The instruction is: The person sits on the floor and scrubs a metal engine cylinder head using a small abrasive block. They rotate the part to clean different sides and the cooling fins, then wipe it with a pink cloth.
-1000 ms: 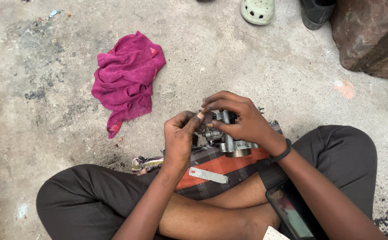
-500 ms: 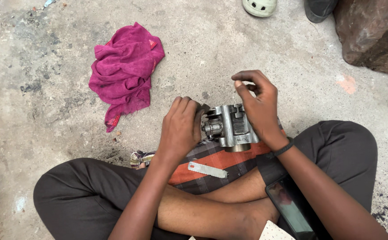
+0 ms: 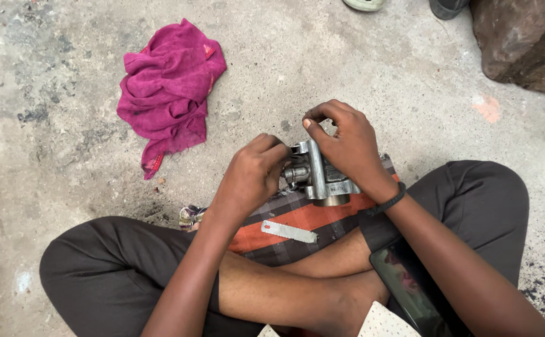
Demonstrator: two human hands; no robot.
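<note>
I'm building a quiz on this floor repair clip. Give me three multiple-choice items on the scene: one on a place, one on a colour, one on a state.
1. Where does the flat metal strip lie?
A. on the striped cloth over the lap
B. on the magenta rag
C. against the brown rock

2. What colour is the crumpled rag on the concrete floor?
A. blue
B. magenta
C. white

3. How is the metal part held?
A. it lies untouched on the floor
B. the right hand alone lifts it
C. the left hand and the right hand both grip it

Answers: 1 A, the strip rests on the orange band of the cloth. 2 B, its folds are deep pink. 3 C, fingers of both hands close around it.
</note>
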